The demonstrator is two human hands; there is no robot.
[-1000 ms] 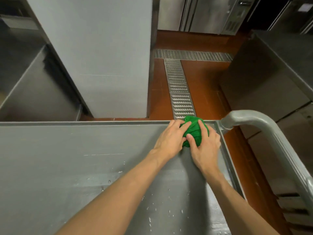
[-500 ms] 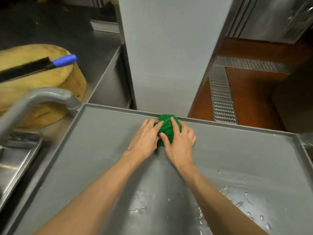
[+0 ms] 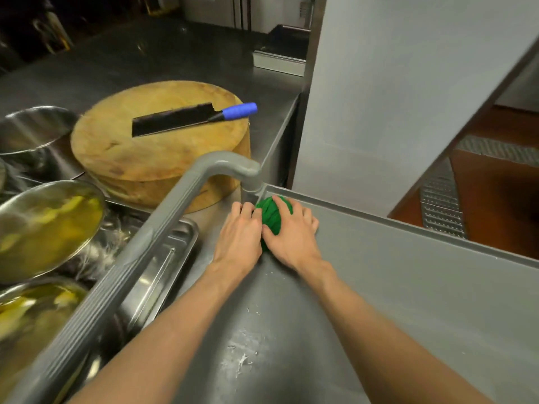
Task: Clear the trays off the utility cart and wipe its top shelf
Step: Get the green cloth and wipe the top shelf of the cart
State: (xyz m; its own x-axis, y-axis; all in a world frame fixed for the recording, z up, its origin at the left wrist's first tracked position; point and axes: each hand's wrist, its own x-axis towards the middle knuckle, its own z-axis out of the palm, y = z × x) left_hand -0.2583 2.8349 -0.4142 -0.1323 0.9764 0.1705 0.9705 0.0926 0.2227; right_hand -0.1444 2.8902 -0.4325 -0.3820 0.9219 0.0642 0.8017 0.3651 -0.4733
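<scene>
A bunched green cloth [image 3: 269, 214] lies in the far left corner of the cart's grey top shelf [image 3: 408, 287]. My left hand [image 3: 237, 236] presses on its left side and my right hand [image 3: 291, 233] covers its right side, both gripping it. The shelf is wet, with white specks near its front middle. The cart's grey handle [image 3: 140, 252] curves up just left of the cloth. A steel tray [image 3: 163, 272] lies on the counter left of the cart, partly behind the handle.
On the steel counter to the left stand a round wooden chopping block [image 3: 157, 153] with a blue-handled cleaver [image 3: 192, 118], and metal bowls [image 3: 43, 228] of yellowish food. A grey pillar [image 3: 393, 97] rises behind the cart. Red floor with a drain grate [image 3: 443, 211] lies at right.
Both hands slid the green cloth leftward along the shelf's far edge, from the right corner through the middle to the left corner. My view swung left with it.
</scene>
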